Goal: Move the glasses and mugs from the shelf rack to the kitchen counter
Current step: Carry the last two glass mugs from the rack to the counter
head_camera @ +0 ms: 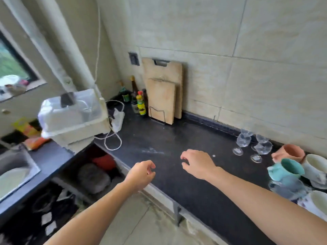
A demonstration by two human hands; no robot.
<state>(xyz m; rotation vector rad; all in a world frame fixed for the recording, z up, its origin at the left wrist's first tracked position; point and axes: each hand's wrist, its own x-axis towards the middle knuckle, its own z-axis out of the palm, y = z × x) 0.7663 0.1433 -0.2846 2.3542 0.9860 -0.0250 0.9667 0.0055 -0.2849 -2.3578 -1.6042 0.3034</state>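
While the left hand [140, 174] and right hand [197, 164] are held loosely curled, empty, clear stemmed glasses [253, 144] are stood upright at far right.

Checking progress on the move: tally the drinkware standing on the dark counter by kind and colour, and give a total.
Stemmed glasses: 4
Terracotta mug: 1
Teal mug: 1
White mugs: 2
Clear glass mug: 1 (blurred, kind uncertain)
Total: 9
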